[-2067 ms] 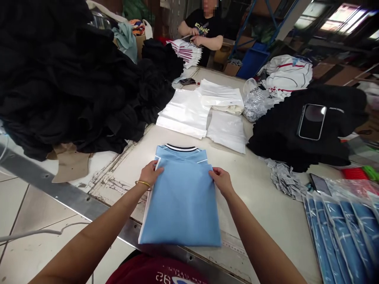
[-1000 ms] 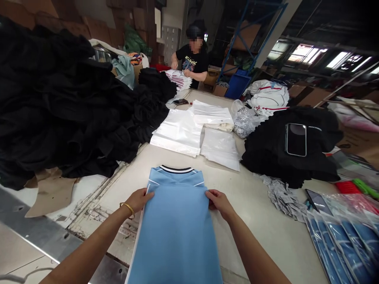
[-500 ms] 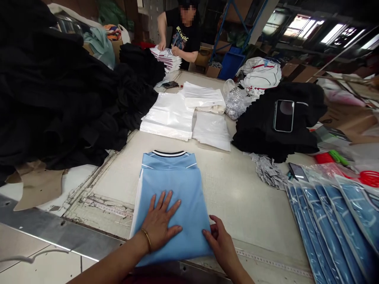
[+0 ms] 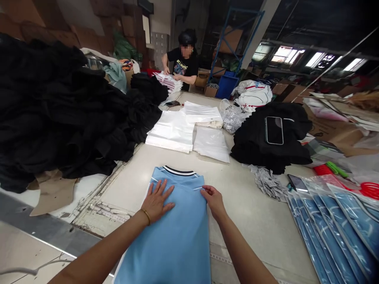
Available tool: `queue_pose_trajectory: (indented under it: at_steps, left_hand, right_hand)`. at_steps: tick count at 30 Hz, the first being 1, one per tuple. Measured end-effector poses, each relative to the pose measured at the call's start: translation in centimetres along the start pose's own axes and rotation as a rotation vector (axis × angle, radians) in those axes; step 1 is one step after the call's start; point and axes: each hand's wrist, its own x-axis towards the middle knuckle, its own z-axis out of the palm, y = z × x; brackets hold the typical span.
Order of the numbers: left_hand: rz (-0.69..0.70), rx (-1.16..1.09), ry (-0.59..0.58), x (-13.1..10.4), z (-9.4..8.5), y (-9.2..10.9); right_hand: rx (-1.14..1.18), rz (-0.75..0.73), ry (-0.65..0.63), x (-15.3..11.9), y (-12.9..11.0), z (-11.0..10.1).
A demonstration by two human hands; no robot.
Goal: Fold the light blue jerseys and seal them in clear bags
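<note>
A light blue shirt with a black-and-white striped collar lies on the table in front of me, its sides folded in to a long strip. My left hand rests flat on its upper part, fingers spread, with a yellow bracelet at the wrist. At the shirt's right edge, just below the shoulder, my right hand pinches the fabric between thumb and fingers. The lower end of the shirt runs out of view at the bottom.
White plastic bags lie beyond the collar. A black garment heap fills the left. Black folded garments carry a phone. Bagged blue shirts overlap at right, near grey tags. A co-worker handles white garments.
The shirt's lower part, folded up before, now extends down toward me. Both hands moved up toward the collar, and the right one now grips the upper right edge. The camera view tilted up.
</note>
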Motion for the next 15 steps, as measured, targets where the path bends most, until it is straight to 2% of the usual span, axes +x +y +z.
queue_pose_trajectory:
  at_steps: [3,5,6,8,10,11,13,15]
  left_hand:
    - [-0.05,-0.046,-0.033,0.1,0.9,-0.6]
    - [-0.109,-0.107,0.017,0.1,0.9,-1.4]
    - [-0.185,-0.149,0.062,0.3,0.6,-2.0]
    - [-0.428,-0.29,0.091,1.0,-0.4,-3.6]
    - [-0.632,-0.449,0.006,2.0,-1.7,-5.4]
    - [-0.675,-0.515,-0.065,2.4,-2.2,-6.3]
    - [-0.669,-0.586,-0.179,3.2,-2.9,-7.6]
    - [-0.624,-0.616,-0.23,3.8,-3.3,-8.4]
  right_hand:
    - [-0.048,0.009,0.011,0.7,-0.2,0.0]
    - [-0.076,0.03,0.015,0.9,-0.5,-0.4]
    - [-0.081,0.051,0.006,0.9,-0.8,-0.7]
    - [-0.078,0.109,-0.037,1.1,-1.3,-1.3]
    - [-0.079,0.165,-0.109,1.3,-1.9,-1.6]
    - [-0.083,0.185,-0.155,1.4,-2.2,-1.6]
    - [-0.091,0.207,-0.246,1.5,-2.5,-1.4]
    - [-0.09,0.208,-0.313,1.8,-2.5,-1.2]
